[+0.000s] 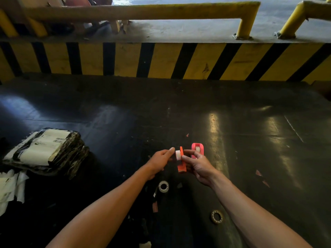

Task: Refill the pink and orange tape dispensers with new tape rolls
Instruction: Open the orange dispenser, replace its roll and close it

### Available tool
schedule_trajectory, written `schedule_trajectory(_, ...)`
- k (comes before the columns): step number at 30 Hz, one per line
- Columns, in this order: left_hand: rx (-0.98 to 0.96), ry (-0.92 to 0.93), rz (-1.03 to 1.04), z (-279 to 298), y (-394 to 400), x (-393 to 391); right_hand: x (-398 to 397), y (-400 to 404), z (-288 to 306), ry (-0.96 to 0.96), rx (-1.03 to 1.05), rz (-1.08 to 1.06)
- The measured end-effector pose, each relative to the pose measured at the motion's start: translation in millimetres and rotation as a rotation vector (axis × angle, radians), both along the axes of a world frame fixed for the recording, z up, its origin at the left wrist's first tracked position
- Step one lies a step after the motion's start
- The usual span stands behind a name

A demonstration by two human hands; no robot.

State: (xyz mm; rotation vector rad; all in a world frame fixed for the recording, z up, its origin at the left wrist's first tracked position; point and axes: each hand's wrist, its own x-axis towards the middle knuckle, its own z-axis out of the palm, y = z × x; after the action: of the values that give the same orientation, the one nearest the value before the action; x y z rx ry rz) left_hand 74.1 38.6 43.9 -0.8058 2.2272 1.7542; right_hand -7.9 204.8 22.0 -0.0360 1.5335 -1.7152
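Parcel labels (47, 142) too blurred

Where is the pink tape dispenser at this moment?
In the head view, the pink tape dispenser stands on the dark table, right of centre, just beyond the right hand and right of the orange dispenser held between both hands.

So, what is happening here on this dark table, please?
A person is refilling small tape dispensers. The right hand holds the orange dispenser upright, while the left hand presses a white tape roll against its side. The pink dispenser stands just behind on the black table, with a roll visible inside it. Two more rolls lie nearer the person, and wrapped packages sit to the left.
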Motion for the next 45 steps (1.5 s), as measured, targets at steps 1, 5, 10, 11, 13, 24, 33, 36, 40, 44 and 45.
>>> schedule_trajectory(1,0.029,-0.003,-0.015,3,1,-1,1,-1,-1,0.006,-0.006,0.018)
schedule_trajectory(5,0.048,0.023,-0.013,0,-3,1,-1,0,-6,-0.005,-0.02,0.056)
schedule_trajectory(10,-0.111,0.077,0.087,-14,-20,15,-5,3,-20,-0.01,0.032,-0.031)
schedule_trajectory(11,-0.234,0.071,0.046,-18,-27,23,-6,5,-23,-0.01,0.052,-0.049)
schedule_trajectory(13,-0.461,0.046,-0.076,-29,-41,42,-7,8,-28,-0.014,0.069,-0.074)
schedule_trajectory(24,-0.889,-0.123,-0.347,-78,-55,96,2,12,-41,0.013,0.14,-0.067)
schedule_trajectory(33,-0.833,0.051,-0.421,-71,-29,81,1,22,-45,0.015,0.168,-0.079)
schedule_trajectory(36,-0.679,-0.088,-0.353,-62,-16,66,2,23,-47,0.005,0.164,-0.074)
schedule_trajectory(40,-0.727,-0.229,-0.332,-59,-2,52,6,21,-47,0.006,0.175,-0.062)
schedule_trajectory(44,-0.847,-0.251,-0.327,-57,6,48,13,24,-46,-0.021,0.144,-0.049)
schedule_trajectory(45,-0.874,-0.222,-0.32,-56,8,48,14,24,-46,-0.022,0.142,-0.038)
